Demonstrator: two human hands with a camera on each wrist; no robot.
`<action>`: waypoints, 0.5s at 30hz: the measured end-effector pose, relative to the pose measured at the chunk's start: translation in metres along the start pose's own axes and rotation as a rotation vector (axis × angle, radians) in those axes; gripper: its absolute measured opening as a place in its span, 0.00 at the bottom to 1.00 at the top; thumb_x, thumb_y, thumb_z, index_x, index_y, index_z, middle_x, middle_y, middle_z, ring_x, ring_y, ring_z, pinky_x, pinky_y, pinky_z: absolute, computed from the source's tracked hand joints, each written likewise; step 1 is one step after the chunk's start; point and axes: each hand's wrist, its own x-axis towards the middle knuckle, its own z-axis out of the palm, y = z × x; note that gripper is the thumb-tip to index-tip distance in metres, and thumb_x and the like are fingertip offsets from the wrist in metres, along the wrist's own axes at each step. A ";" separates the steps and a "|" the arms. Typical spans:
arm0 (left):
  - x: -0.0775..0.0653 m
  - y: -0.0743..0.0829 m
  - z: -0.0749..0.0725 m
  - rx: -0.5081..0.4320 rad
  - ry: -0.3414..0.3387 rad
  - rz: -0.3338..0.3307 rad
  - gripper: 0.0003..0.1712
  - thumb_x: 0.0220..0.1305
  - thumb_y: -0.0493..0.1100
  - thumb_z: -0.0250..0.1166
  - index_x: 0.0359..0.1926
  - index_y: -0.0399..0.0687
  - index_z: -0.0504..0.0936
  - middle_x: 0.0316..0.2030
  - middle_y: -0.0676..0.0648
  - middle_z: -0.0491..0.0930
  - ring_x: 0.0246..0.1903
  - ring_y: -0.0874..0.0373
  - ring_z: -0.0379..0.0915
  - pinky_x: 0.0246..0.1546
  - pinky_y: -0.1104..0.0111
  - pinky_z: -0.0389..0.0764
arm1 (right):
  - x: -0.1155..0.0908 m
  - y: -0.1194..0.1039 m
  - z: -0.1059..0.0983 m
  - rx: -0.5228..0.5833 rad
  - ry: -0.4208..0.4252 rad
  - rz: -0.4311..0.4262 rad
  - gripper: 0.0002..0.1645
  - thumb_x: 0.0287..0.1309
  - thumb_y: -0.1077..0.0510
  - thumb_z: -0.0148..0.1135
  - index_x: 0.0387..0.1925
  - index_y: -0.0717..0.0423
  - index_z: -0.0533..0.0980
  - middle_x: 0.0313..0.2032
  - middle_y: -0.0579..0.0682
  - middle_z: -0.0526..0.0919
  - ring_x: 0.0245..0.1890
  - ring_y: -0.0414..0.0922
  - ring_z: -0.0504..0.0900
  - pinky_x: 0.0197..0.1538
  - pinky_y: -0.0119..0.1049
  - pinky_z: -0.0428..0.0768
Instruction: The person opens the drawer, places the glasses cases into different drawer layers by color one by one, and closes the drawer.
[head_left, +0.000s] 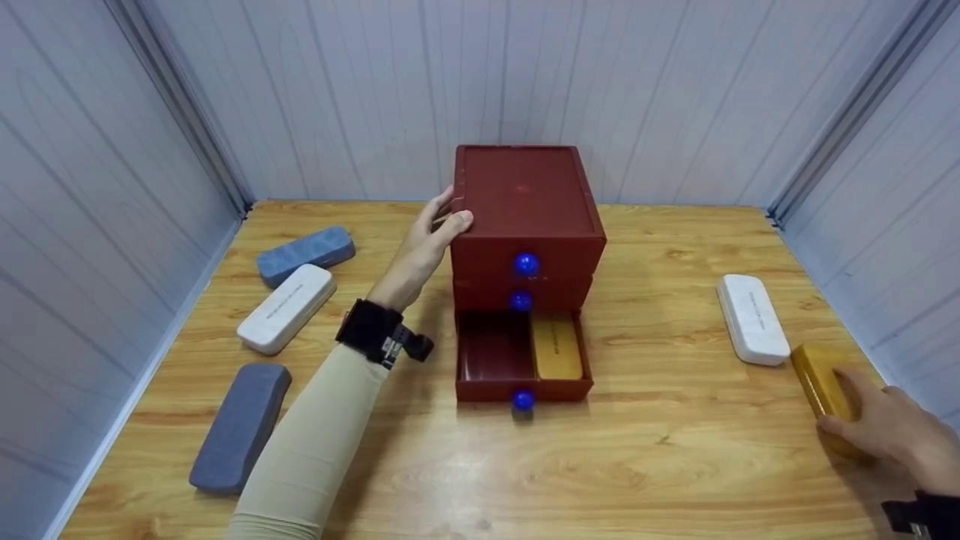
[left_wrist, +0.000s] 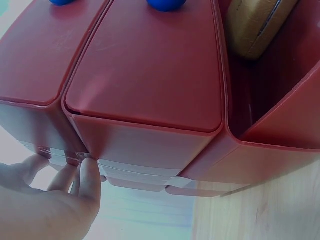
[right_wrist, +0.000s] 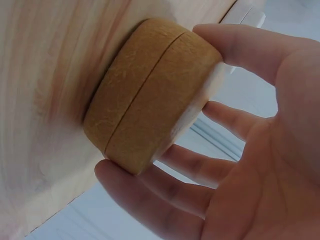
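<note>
A dark red three-drawer box (head_left: 525, 191) with blue round knobs stands at the middle back, its bottom drawer (head_left: 491, 390) pulled out. Inside that drawer, on the right, lies a yellow glasses case (head_left: 556, 346). My left hand (head_left: 426, 244) rests against the box's left side, thumb near the top edge; the left wrist view shows its fingertips (left_wrist: 90, 175) touching the side by some clear tape. At the far right my right hand (head_left: 889, 420) holds another yellow glasses case (right_wrist: 150, 100) between thumb and fingers, across its width, the case lying at the tabletop.
A white glasses case (head_left: 754, 319) lies beside the right-hand yellow one. On the left are a blue case (head_left: 307, 253), a white case (head_left: 287, 309) touching it, and a grey-blue case (head_left: 240, 427) closer to me. Pale panel walls (head_left: 360, 97) enclose the wooden table (head_left: 660, 465).
</note>
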 end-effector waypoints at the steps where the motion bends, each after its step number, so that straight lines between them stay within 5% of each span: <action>1: 0.000 0.000 0.000 -0.001 0.000 0.001 0.44 0.76 0.52 0.62 0.85 0.47 0.54 0.77 0.41 0.64 0.74 0.49 0.62 0.77 0.57 0.63 | 0.000 0.000 0.000 0.007 -0.007 0.006 0.58 0.65 0.41 0.71 0.74 0.74 0.50 0.40 0.80 0.73 0.37 0.67 0.75 0.32 0.52 0.78; 9: 0.000 0.003 0.003 0.013 -0.008 -0.013 0.45 0.76 0.52 0.62 0.85 0.48 0.54 0.77 0.42 0.63 0.74 0.50 0.61 0.77 0.57 0.63 | -0.003 0.003 -0.005 0.034 0.012 0.040 0.59 0.64 0.42 0.70 0.75 0.74 0.49 0.36 0.76 0.74 0.32 0.60 0.76 0.27 0.43 0.74; 15: -0.001 0.003 0.000 0.008 0.003 -0.016 0.45 0.76 0.52 0.62 0.85 0.48 0.54 0.77 0.41 0.63 0.75 0.49 0.61 0.77 0.57 0.63 | -0.004 -0.012 -0.012 -0.004 0.073 0.030 0.57 0.66 0.43 0.67 0.75 0.76 0.50 0.41 0.86 0.70 0.33 0.65 0.77 0.28 0.49 0.78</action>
